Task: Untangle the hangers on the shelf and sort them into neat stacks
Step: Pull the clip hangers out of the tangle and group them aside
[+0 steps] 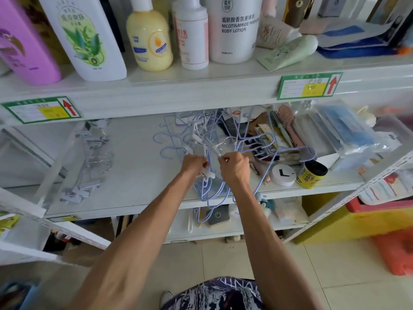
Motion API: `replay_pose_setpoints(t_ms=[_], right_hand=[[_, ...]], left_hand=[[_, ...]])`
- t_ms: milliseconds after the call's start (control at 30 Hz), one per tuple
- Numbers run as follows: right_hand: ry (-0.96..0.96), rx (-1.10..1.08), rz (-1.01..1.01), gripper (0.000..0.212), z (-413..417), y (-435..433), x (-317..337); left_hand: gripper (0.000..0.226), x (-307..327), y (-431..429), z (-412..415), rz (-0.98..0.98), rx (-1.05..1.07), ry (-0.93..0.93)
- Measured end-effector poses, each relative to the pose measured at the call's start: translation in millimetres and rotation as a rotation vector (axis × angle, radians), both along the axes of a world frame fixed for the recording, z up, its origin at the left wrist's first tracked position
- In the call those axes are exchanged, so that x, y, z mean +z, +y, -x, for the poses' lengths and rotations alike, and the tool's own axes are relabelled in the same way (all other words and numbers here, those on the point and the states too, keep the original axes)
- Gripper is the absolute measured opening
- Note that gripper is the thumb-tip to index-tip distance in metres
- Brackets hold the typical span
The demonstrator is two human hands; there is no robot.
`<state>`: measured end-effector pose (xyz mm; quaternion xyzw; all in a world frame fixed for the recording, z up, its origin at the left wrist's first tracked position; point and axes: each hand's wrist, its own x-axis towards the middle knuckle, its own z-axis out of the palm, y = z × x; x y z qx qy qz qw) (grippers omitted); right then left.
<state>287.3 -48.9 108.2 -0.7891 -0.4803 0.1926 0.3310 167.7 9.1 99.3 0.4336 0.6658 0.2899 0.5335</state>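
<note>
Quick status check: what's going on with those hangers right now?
Left hand and right hand both gripping the tangled lilac hangers. Clip hangers stacked left. Hairbrush and yellow can crowd right.

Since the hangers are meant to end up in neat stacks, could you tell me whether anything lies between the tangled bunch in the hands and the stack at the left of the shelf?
Nothing visible: bare shelf separates the tangled hangers from the stack.

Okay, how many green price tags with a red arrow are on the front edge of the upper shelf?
2. One green price tag sits at the left end of the shelf edge; the other price tag is toward the right. More could lie outside the frame.
</note>
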Motion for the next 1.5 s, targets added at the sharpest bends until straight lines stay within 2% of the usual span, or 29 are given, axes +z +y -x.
replay_pose_setpoints(t_ms=[133, 367, 500, 733, 900, 1000, 1100, 1233, 1367, 1500], right_hand=[[0.021, 0.012, -0.087, 0.023, -9.4, -1.5, 2.4], [0.059, -0.061, -0.186, 0.018, -19.2, -2.9, 15.9], [0.142, -0.12, -0.207, 0.018, -15.0, -3.2, 21.7], [0.417, -0.122, -0.248, 0.012, -4.0, -4.6, 31.5], [0.652, -0.148, -0.296, 0.011, 11.3, -3.8, 44.9], [0.721, -0.095, -0.317, 0.013, 22.8, -1.8, 51.9], [0.654, -0.024, -0.288, 0.013, 43.2, 1.1, 48.1], [0.472, 0.045, -0.225, 0.015, 74.5, 5.1, 33.4], [0.406, 0.125, -0.225, 0.015, 97.5, 1.6, 25.1], [0.234, 0.25, -0.28, 0.019, 113.2, -1.6, 17.8]], left_hand=[[0.028, 6.0, 3.3, -3.7, -0.019, -0.015, -0.214], [0.015, 22.4, 5.9, 8.5, -0.001, -0.097, -0.269], [0.012, 25.4, 3.3, 29.8, -0.059, -0.099, -0.299], [0.012, 23.2, 4.7, 55.5, -0.166, -0.049, -0.301], [0.011, 28.2, 1.2, 53.4, -0.201, -0.022, -0.375], [0.01, 27.9, -0.3, 60.2, -0.174, 0.049, -0.499], [0.009, 26.3, -4.5, 65.6, -0.139, 0.086, -0.666], [0.012, 24.3, -10.3, 67.2, -0.184, 0.07, -0.744], [0.019, 20.8, -12.7, 78.6, -0.185, 0.048, -0.857], [0.019, 22.1, -10.7, 84.4, -0.04, 0.11, -0.924]])
